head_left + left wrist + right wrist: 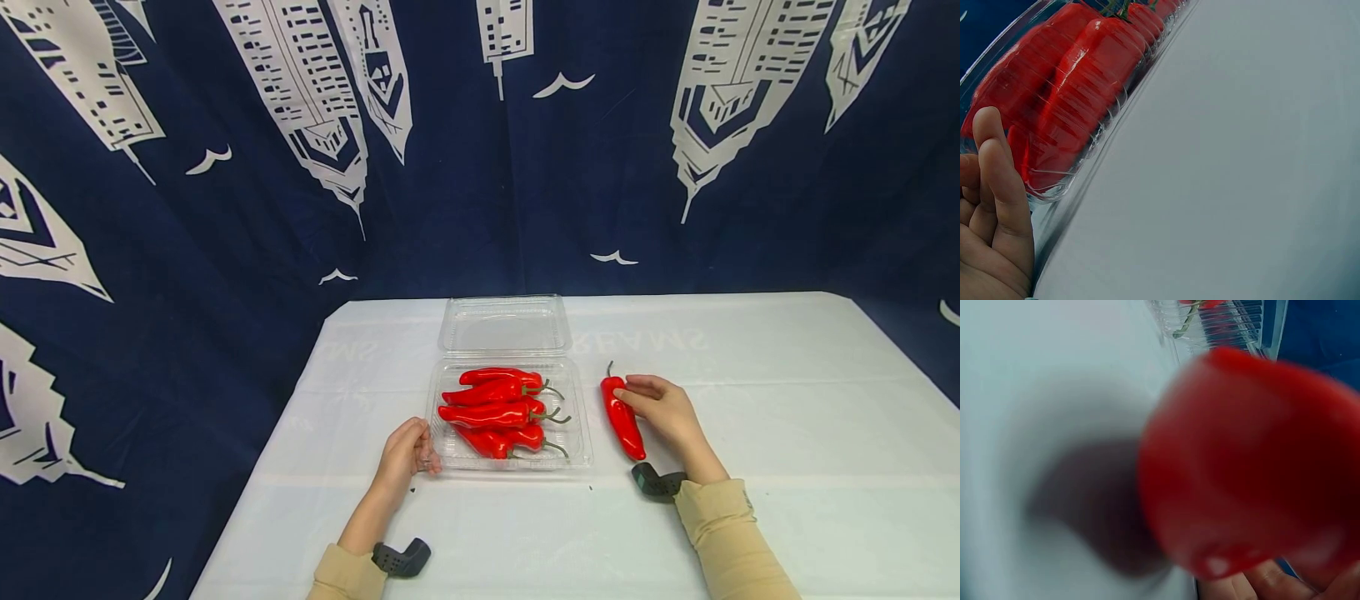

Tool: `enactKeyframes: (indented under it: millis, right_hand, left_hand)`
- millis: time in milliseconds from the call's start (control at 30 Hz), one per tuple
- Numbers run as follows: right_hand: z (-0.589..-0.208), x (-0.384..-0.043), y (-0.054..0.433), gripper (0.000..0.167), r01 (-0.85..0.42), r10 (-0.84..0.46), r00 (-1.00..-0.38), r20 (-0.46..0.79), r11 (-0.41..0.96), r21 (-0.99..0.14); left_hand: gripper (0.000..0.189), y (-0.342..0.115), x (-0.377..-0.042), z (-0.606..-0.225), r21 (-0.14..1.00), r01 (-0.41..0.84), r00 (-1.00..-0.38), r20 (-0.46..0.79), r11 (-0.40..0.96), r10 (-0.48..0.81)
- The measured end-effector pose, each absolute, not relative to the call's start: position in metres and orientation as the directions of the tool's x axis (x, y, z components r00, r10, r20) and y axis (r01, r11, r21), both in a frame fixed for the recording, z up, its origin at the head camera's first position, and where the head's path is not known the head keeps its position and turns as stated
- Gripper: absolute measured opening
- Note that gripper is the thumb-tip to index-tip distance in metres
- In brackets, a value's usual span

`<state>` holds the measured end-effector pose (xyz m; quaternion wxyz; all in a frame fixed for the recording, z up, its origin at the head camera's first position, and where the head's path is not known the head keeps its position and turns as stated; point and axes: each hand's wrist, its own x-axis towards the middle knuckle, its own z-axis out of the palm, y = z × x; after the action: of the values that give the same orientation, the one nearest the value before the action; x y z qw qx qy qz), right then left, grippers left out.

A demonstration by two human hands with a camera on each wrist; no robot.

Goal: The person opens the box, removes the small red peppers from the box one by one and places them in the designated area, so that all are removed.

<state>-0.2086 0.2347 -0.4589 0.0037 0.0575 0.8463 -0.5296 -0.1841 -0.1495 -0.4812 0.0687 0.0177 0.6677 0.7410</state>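
A red chili pepper (pixel 622 418) with a green stem is gripped by my right hand (pixel 662 408), to the right of a clear plastic clamshell container (pixel 583 442). In the right wrist view the same pepper (pixel 1254 462) looms large and blurred, with a shadow on the white surface and fingers partly hidden behind it. My left hand (pixel 408 448) holds the container at its near left corner. In the left wrist view its fingers (pixel 1007 187) lie against the container's clear wall. Several red peppers (pixel 491 415) lie inside, stems pointing right.
The container's lid (pixel 505 325) lies folded back behind the base. A white-covered table (pixel 780 400) is under everything, with a dark blue printed cloth (pixel 517 183) hanging behind it. Dark wrist devices (pixel 405 557) sit at both cuffs.
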Motion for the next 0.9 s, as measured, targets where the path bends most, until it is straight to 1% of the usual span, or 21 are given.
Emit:
enactKeyframes:
  millis: [467,900]
  right_hand:
    - [-0.4581,-0.2075,0.2318,0.052,0.092,0.080,-0.995,-0.063,0.442,-0.892]
    - [-0.4586,-0.2088,0.2319,0.053,0.093,0.073,-0.995,-0.066,0.462,-0.882]
  left_hand:
    - [0.023,-0.1495,-0.1840,-0.4817,0.993,-0.070,-0.990,-0.057,-0.099,0.128]
    - [0.022,-0.1496,-0.1840,-0.4817,0.993,-0.065,-0.990,-0.052,-0.100,0.133]
